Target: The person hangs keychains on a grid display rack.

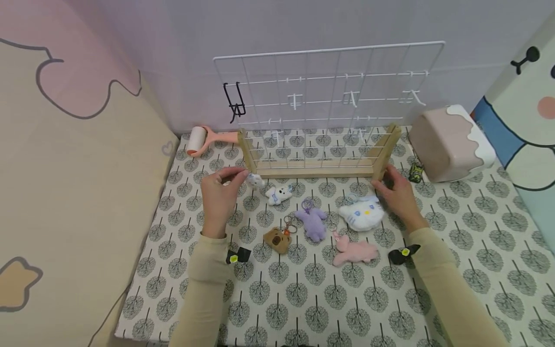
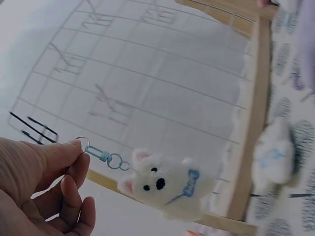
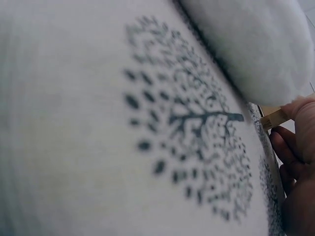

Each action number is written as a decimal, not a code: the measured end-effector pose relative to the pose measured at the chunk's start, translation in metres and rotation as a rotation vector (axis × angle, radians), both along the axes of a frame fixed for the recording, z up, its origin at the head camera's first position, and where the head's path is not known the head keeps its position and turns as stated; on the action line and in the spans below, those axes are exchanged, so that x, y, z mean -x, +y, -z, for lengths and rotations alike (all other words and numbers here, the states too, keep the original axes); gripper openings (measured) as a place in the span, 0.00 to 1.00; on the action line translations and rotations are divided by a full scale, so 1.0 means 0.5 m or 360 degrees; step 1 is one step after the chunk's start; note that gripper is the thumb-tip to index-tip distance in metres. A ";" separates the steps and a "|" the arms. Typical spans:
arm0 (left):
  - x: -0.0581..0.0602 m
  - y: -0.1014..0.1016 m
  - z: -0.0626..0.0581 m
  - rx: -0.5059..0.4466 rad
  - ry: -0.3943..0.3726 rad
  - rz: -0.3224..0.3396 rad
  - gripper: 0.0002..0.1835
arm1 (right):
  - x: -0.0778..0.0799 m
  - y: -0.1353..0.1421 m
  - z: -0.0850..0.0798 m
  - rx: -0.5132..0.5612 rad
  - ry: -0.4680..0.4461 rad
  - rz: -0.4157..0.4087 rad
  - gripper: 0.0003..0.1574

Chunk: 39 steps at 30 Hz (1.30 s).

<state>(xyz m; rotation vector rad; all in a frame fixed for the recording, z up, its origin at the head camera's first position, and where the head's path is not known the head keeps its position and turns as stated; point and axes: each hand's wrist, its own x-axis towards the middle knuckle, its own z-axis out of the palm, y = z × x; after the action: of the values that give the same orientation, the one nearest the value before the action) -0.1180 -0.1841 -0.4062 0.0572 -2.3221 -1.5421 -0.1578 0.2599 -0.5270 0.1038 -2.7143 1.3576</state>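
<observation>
My left hand (image 1: 218, 197) pinches the metal ring of a white plush dog keychain (image 2: 172, 191) between thumb and forefinger. The dog hangs from a light blue clasp and has a blue bone on its front. Behind it stands a white wire grid rack (image 1: 314, 172) on a wooden base. At the base's right end, my right hand (image 1: 400, 198) grips the wooden foot (image 3: 275, 118) with thumb and fingers. Another white plush keychain (image 1: 279, 194) lies close to the left hand's dog. A white cat-faced plush (image 1: 363, 214) rests beside the right hand.
Purple (image 1: 313, 223), brown (image 1: 277, 240) and pink plush keychains (image 1: 354, 251) lie in front of the rack. White hooks and a black hook (image 1: 235, 103) hang on the grid. An orange lint roller (image 1: 209, 140) lies left; a pink-and-white box (image 1: 446, 142) and small toy car (image 1: 416, 172) are right.
</observation>
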 end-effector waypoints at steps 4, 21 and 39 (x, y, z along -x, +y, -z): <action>0.005 -0.002 -0.049 -0.0108 0.0093 0.0033 0.09 | -0.001 -0.001 -0.002 -0.0008 -0.0003 0.0005 0.42; 0.039 0.002 -0.189 -0.0276 0.0450 0.0047 0.08 | -0.005 0.001 0.006 0.0004 -0.0001 0.0010 0.41; 0.078 -0.002 -0.175 -0.0311 0.0289 -0.0025 0.09 | -0.006 0.000 0.006 0.0004 0.0007 0.0002 0.40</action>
<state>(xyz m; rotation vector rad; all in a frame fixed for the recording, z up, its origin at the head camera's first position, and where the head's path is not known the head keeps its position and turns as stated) -0.1571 -0.1851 -0.3190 -0.0153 -2.0235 -1.6873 -0.1547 0.2600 -0.5298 0.1046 -2.7083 1.3588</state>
